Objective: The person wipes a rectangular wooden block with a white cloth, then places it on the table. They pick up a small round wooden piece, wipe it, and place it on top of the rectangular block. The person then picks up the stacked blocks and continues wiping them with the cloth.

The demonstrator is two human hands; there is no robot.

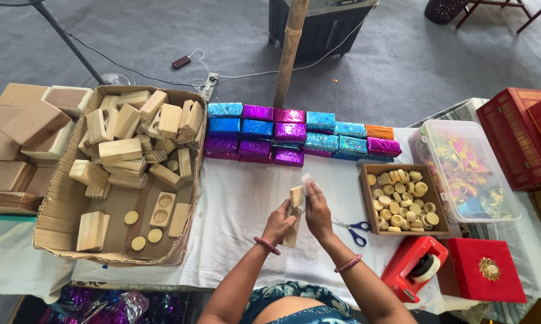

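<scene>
1. The row of shiny foil-wrapped packets is my landmark: small rectangular blocks in blue, purple, magenta and one orange, stacked in two or three layers at the far edge of the desk.
2. Left of that row, touching its end, stands a big open cardboard carton, brown, full of pale wooden blocks.
3. Right of the row and a little nearer me sits a small square brown box of round pale discs.
4. Further right of the row is a clear plastic tub with colourful bits inside.
5. Beyond the tub lie dark red boxes with gold trim.
6. Nearest me, right of the row, is a red square box with a gold ornament on its lid.
</scene>
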